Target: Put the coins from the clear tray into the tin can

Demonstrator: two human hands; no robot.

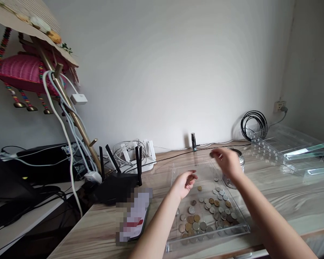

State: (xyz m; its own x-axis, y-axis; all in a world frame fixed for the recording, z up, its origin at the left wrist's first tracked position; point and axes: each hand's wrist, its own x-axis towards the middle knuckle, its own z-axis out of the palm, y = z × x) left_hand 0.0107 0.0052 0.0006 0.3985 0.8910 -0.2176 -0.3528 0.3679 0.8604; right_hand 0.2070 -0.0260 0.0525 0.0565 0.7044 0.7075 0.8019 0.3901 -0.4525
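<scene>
A clear acrylic tray [243, 226] lies on the wooden desk [286, 201] with several silver and brass coins [213, 212] scattered in it. My left hand [185, 184] hovers over the tray's far left part, fingers curled around what looks like a brass coin. My right hand [226, 160] is raised above the tray's far right corner, fingers pinched on a small silvery coin. Just behind that hand stands a glass jar with a metal rim [239, 163], partly hidden by my wrist.
A phone [136, 219] lies left of the tray. A black router [118, 180], white chargers and cables crowd the back left. Stacked clear trays [291, 149] and a coiled black cable [255, 124] sit at the back right. A small dark bottle [193, 141] stands by the wall.
</scene>
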